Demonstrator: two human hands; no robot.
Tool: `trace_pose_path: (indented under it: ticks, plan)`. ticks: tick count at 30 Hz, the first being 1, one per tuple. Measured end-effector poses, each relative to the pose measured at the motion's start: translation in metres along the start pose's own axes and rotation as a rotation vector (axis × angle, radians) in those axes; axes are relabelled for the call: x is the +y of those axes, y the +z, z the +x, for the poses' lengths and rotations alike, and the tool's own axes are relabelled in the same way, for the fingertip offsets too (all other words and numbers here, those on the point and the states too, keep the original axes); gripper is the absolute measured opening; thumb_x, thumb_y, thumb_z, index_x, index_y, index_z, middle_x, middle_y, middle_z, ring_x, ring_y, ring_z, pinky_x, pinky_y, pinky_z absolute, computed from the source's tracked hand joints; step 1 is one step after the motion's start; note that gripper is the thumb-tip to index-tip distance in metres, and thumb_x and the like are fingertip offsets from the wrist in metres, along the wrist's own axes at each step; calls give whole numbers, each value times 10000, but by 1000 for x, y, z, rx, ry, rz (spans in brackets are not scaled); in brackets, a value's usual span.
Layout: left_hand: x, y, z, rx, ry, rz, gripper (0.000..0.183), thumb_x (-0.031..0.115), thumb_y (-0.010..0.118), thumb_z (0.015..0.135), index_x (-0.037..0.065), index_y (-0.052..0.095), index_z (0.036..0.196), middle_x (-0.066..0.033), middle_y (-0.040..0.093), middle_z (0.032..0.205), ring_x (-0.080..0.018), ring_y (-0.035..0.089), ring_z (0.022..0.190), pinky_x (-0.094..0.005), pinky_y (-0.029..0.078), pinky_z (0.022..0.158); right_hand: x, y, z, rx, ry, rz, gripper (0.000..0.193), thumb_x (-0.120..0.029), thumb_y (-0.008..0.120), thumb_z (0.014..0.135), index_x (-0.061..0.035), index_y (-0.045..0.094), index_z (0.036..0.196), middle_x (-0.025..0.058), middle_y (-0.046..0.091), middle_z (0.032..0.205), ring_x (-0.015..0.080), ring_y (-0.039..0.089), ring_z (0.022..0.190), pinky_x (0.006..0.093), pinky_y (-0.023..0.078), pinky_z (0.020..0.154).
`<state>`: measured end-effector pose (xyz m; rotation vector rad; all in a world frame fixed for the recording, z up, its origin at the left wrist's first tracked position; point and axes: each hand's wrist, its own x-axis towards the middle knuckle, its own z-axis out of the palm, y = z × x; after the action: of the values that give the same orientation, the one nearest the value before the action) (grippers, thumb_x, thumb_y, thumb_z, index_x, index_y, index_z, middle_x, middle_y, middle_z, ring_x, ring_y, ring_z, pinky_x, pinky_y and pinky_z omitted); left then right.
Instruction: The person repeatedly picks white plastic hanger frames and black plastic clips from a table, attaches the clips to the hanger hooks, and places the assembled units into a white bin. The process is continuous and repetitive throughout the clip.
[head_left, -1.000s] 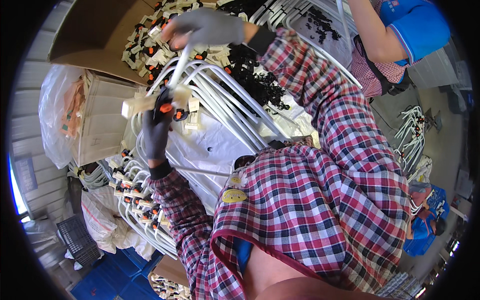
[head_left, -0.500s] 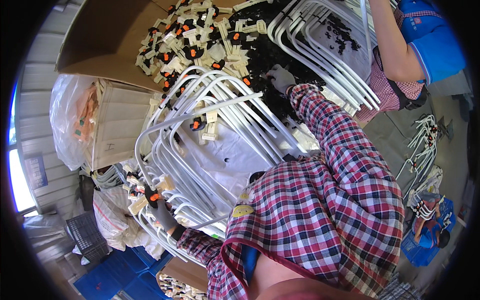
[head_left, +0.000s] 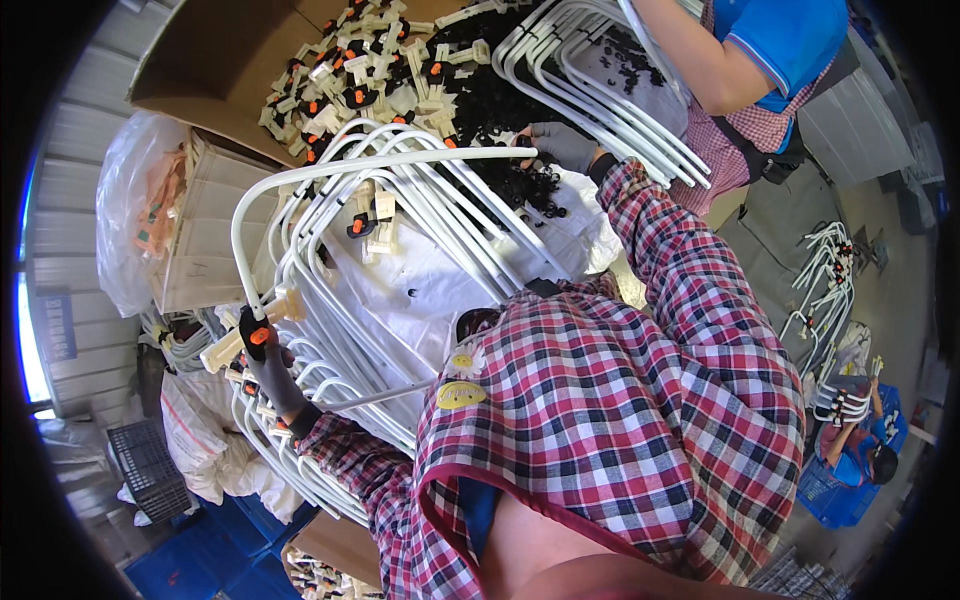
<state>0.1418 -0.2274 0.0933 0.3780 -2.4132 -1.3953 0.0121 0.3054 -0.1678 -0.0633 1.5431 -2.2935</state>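
Note:
My left hand (head_left: 272, 382), in a grey glove, is closed at the lower end of a bent white tube (head_left: 236, 232), by its black clip (head_left: 257, 334) with an orange button and a cream plastic piece. The tube arches over a stack of similar tubes (head_left: 400, 190). My right hand (head_left: 562, 147), gloved with bare fingertips, has its fingers drawn together at the tube's far end; whatever small part they pinch there is too hidden to name. Just below that hand lies a heap of small black rings (head_left: 535, 190). Black and cream clips (head_left: 350, 75) are piled beyond the stack.
A large cardboard box (head_left: 215, 75) rises behind the clips. A plastic-lined carton (head_left: 225, 230) stands at left, a dark crate (head_left: 150, 470) below it. At upper right a co-worker's arm (head_left: 690, 60) reaches over another tube stack (head_left: 590, 90). Another person (head_left: 860, 440) works farther right.
My left hand has lifted the tube and moved it left and away from me. My right hand has come from the black heap to the tube's far end.

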Motion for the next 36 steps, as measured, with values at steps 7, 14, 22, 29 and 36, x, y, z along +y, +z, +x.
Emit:
trace_pose_path:
  ticks: [7,14,22,29,36]
  plan:
    - [-14,-5,21,-8,14,5,390,254,673,929,35,591,1241,38,508,776,-48,403,571,-207,335,513,25,-6,1,84,-39,187,277,5,434,917,-21,615,1126,123,704,1066,98,639,767,238,522,650]
    - [-13,-2,30,0,28,8,346,227,642,942,68,531,1228,47,502,774,-47,400,571,-206,327,511,21,12,20,163,-146,-32,310,44,420,872,19,607,1117,113,708,1018,115,639,740,247,530,649]
    - [-17,-4,31,6,45,-28,186,221,616,959,69,557,1047,47,452,702,-53,392,557,-217,310,510,-7,30,5,31,-219,-430,295,-63,548,905,-11,601,1190,94,683,942,131,640,868,263,521,785]
    - [-28,-28,40,-88,-100,-28,259,210,581,989,44,569,1187,31,489,805,-61,402,617,-220,319,571,-53,10,-20,-495,-53,-173,442,-318,627,971,21,584,1252,138,700,1161,162,719,873,272,556,707]
    - [67,59,46,-483,153,-90,486,198,581,960,61,473,1414,45,532,976,-40,407,658,-200,339,574,-156,109,9,-84,-551,-1319,527,-598,505,951,-97,667,943,54,568,631,255,597,601,406,482,631]
